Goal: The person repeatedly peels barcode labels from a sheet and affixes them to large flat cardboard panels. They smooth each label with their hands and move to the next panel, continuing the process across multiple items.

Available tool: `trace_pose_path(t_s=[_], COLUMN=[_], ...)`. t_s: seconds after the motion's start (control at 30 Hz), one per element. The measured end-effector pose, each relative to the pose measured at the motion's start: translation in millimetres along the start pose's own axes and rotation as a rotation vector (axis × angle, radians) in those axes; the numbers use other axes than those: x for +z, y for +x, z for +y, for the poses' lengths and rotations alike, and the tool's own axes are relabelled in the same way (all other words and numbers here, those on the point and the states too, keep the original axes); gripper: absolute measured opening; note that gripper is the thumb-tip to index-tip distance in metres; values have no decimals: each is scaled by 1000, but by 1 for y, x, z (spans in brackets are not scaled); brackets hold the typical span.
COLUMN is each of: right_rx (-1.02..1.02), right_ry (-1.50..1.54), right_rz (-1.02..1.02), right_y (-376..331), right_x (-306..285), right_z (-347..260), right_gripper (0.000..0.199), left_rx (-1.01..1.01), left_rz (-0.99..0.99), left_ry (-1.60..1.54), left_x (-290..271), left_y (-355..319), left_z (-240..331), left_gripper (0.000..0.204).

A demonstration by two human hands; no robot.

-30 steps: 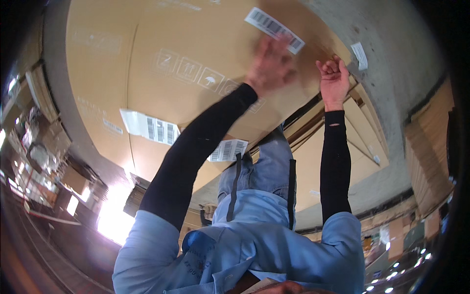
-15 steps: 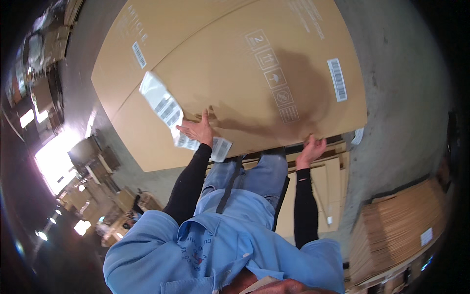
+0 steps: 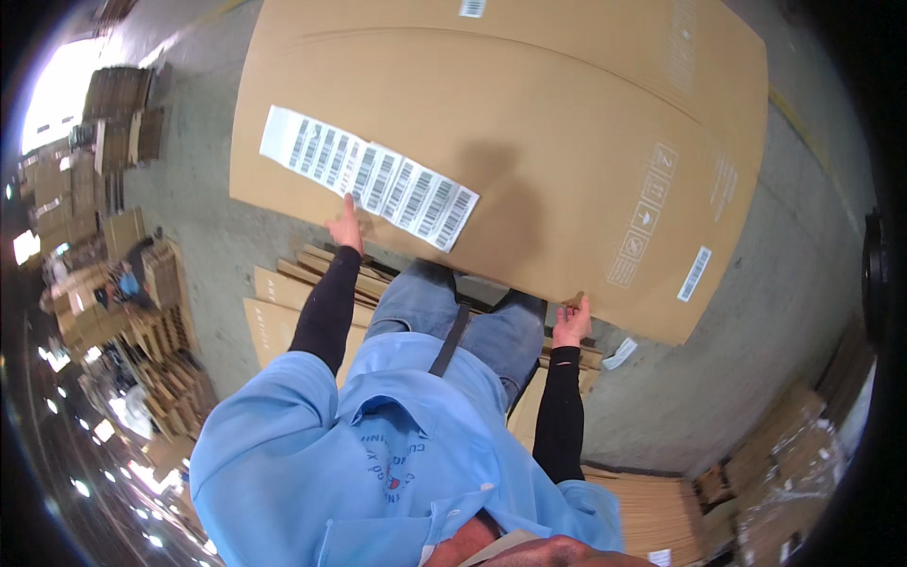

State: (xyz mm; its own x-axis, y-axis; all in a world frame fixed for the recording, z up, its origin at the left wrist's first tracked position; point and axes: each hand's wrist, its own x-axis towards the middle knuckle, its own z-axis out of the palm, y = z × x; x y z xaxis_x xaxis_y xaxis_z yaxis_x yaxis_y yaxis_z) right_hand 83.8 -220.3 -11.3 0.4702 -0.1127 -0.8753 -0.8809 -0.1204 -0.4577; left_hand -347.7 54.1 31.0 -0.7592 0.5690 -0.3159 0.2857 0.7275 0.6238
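A large flat brown cardboard carton [image 3: 567, 123] stretches out in front of me, with printed symbols and small barcode stickers on its face. Across its left half lies a long white strip of barcode labels [image 3: 383, 184]. My left hand [image 3: 347, 230] grips the near left edge, its index finger reaching over the top to the strip's lower border. Farther right, my right hand [image 3: 573, 324] pinches the near edge between thumb and curled fingers. The carton's underside is hidden.
Several flat cardboard pieces [image 3: 274, 326] lie below, around my legs. A small white label [image 3: 621, 353] is at the right, beyond my right hand. Behind on the right stands a stack of cardboard sheets [image 3: 652, 515]. Wooden pallets [image 3: 175, 378] and cardboard stacks line the left side.
The carton has turned clockwise and shifted right. The label strip, earlier bent and loose under my left hand, now lies flat. My left hand has moved left to the carton's edge.
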Motion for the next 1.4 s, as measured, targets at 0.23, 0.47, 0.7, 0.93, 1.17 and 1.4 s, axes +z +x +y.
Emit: trace_pose_path(t_s=[0.23,0.47,0.7,0.93,1.17,1.4], right_rx=[95,-55,-221,-142,-68,-1523], right_ry=[39,146,39,-49,-252,-1654], right_rz=[-119,-357,-368,-360,-374,-585], right_y=[36,19,-25,-91,-109,-212], right_x=[-20,-28,-32,-22,-38,-1], right_z=[-11,-3,-19,-22,-57,-52], right_gripper=[40,34,39,39,53,89], left_rx=[-232,-237,-236,-417,-451,-307], left_rz=[79,-100,104,-189,-454,-336], left_ry=[297,162,336,-601,-913,-1040], left_x=[56,26,7,-40,-85,-107], left_y=[20,16,0,13,1,-37], left_z=[34,50,21,-17,17,45], left_gripper=[107,99,113,88,44,42])
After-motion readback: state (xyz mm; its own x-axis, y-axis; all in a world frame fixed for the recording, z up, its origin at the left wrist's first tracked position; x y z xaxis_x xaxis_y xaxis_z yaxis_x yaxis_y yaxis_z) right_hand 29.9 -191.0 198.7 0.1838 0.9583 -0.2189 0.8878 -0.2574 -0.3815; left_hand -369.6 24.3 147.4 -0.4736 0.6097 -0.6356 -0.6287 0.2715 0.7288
